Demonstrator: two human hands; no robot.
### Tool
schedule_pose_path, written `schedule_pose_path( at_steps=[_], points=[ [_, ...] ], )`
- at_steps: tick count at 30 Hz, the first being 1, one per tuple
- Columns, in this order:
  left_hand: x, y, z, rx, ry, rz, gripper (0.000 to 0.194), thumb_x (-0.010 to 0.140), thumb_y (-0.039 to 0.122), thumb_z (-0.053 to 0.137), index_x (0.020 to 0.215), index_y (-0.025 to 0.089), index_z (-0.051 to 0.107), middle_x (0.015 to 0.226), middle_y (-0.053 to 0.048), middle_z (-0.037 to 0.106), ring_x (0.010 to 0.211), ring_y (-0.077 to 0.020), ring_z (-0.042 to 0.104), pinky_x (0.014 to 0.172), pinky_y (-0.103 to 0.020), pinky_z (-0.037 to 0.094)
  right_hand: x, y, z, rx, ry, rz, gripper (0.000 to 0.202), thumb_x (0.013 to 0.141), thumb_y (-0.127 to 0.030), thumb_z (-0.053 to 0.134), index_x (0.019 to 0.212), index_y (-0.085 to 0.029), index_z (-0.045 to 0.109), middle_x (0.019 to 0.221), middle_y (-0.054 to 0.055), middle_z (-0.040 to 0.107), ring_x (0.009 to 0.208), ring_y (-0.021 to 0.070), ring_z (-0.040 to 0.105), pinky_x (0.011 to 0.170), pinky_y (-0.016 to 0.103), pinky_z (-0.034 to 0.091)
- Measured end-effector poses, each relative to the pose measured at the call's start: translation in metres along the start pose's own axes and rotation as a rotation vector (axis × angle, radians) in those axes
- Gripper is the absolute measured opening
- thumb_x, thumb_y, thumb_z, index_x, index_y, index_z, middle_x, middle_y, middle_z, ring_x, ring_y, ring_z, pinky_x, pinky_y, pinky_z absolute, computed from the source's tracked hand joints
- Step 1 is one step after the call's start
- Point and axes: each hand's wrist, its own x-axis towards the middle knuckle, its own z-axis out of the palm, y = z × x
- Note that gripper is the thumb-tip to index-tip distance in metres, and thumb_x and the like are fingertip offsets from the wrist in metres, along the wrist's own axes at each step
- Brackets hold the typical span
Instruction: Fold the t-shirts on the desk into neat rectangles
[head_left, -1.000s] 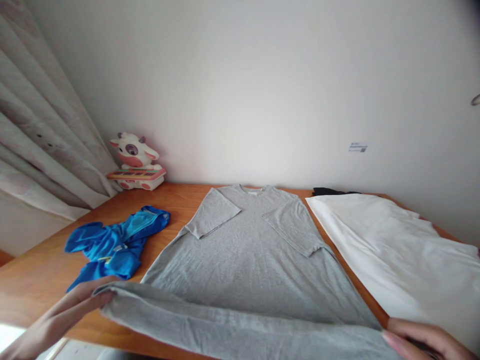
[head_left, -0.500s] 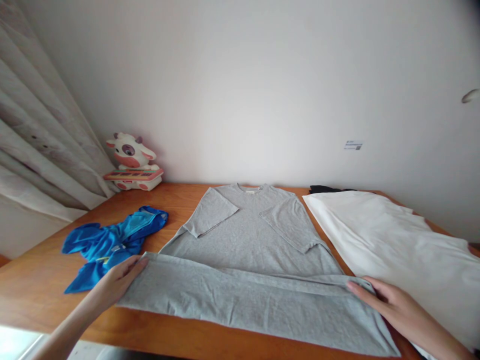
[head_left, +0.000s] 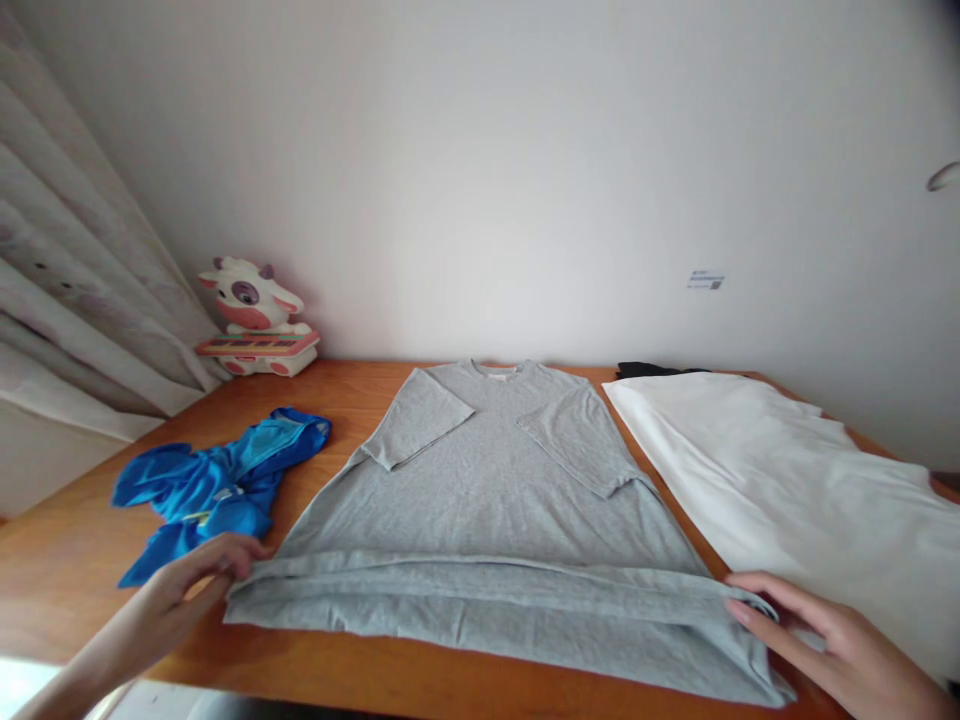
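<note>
A grey T-shirt (head_left: 487,490) lies spread on the wooden table, its collar toward the wall and both sleeves turned inward over the front. Its lower end is folded up into a band near the table's front edge. My left hand (head_left: 210,572) pinches the left end of that band between thumb and fingers. At the right end, my right hand (head_left: 795,625) grips the folded edge, thumb on top and fingers partly behind the cloth. The band's upper edge sags slightly between the hands.
A crumpled blue garment (head_left: 225,480) lies to the left. White cloth (head_left: 757,450) covers the right side, with a black item (head_left: 652,370) behind it. A cow toy with a keyboard (head_left: 255,320) stands at the back left by the curtain (head_left: 90,270). The wooden table (head_left: 67,530) meets the wall.
Both hands have moved lower and closer to me, bringing down the upper edge of the grey band. The band looks narrower, and more of the shirt's front shows. The view has shifted slightly.
</note>
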Motion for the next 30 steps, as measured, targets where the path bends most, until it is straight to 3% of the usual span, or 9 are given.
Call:
schedule_pose_path(
  at_steps=[2,4,6,8,11,15,19,24,30],
  points=[
    [-0.002,0.0,-0.003,-0.016,-0.043,0.076,0.053,0.092,0.066,0.045,0.075,0.024,0.072,0.102,-0.006,0.078,0.096,-0.0217,0.071,0.083,-0.024,0.057,0.0,-0.004,0.001,-0.091,0.022,-0.111,0.039,0.08,-0.062,0.066,0.089,-0.025,0.078,0.098,0.009,0.08,0.092,0.0265,0.076,0.08,0.026,0.061],
    [-0.002,0.007,-0.004,-0.014,-0.064,0.125,0.038,0.09,0.059,0.055,0.092,0.027,0.076,0.109,-0.004,0.077,0.101,-0.0218,0.071,0.09,-0.025,0.056,0.002,-0.01,0.004,-0.166,0.057,-0.21,0.035,0.08,-0.059,0.067,0.085,-0.025,0.078,0.103,0.01,0.078,0.097,0.0275,0.075,0.086,0.029,0.061],
    [0.001,0.021,-0.004,0.019,-0.048,0.145,0.033,0.089,0.054,0.06,0.103,0.029,0.076,0.117,-0.002,0.075,0.109,-0.023,0.068,0.098,-0.028,0.053,0.003,-0.017,0.009,-0.213,0.071,-0.255,0.034,0.081,-0.058,0.068,0.087,-0.026,0.077,0.107,0.01,0.077,0.1,0.0276,0.074,0.088,0.032,0.061],
    [0.006,0.038,-0.001,0.045,-0.049,0.154,0.031,0.088,0.054,0.065,0.102,0.029,0.076,0.116,-0.003,0.075,0.109,-0.0243,0.068,0.099,-0.03,0.052,0.006,-0.027,0.013,-0.223,0.048,-0.264,0.033,0.083,-0.058,0.067,0.091,-0.027,0.077,0.105,0.009,0.076,0.098,0.0262,0.073,0.086,0.032,0.06],
    [0.018,0.06,0.006,0.061,-0.137,0.193,0.032,0.086,0.054,0.069,0.101,0.028,0.077,0.107,-0.004,0.077,0.102,-0.0239,0.071,0.093,-0.027,0.054,0.012,-0.042,0.019,-0.192,0.014,-0.277,0.034,0.088,-0.059,0.062,0.088,-0.027,0.077,0.092,0.007,0.076,0.088,0.0244,0.073,0.081,0.031,0.06],
    [0.031,0.073,0.01,0.037,-0.221,0.243,0.03,0.092,0.051,0.062,0.091,0.024,0.077,0.089,-0.004,0.074,0.084,-0.0188,0.07,0.077,-0.022,0.054,0.021,-0.05,0.024,-0.154,-0.025,-0.288,0.031,0.091,-0.052,0.059,0.085,-0.027,0.076,0.083,0.005,0.073,0.079,0.0209,0.071,0.073,0.028,0.057],
    [0.034,0.075,0.011,-0.06,-0.256,0.219,0.031,0.093,0.047,0.058,0.085,0.023,0.076,0.079,-0.001,0.071,0.071,-0.015,0.066,0.069,-0.019,0.051,0.021,-0.046,0.026,-0.162,-0.04,-0.295,0.027,0.093,-0.044,0.056,0.085,-0.025,0.074,0.075,0.002,0.068,0.065,0.016,0.066,0.061,0.024,0.052],
    [0.024,0.066,0.01,-0.135,-0.047,0.186,0.026,0.09,0.041,0.059,0.086,0.025,0.079,0.095,-0.004,0.075,0.085,-0.018,0.069,0.079,-0.022,0.053,0.012,-0.034,0.024,-0.204,0.097,-0.43,0.018,0.094,-0.036,0.057,0.093,-0.026,0.072,0.087,0.004,0.071,0.081,0.0184,0.07,0.077,0.026,0.056],
    [0.011,0.054,0.006,-0.06,-0.123,0.255,0.019,0.091,0.033,0.058,0.087,0.028,0.076,0.098,-0.003,0.077,0.092,-0.0197,0.072,0.083,-0.024,0.055,0.002,-0.021,0.022,-0.328,0.129,-0.572,0.011,0.089,-0.029,0.062,0.089,-0.03,0.072,0.095,0.003,0.074,0.087,0.0204,0.073,0.079,0.027,0.057]
  ],
)
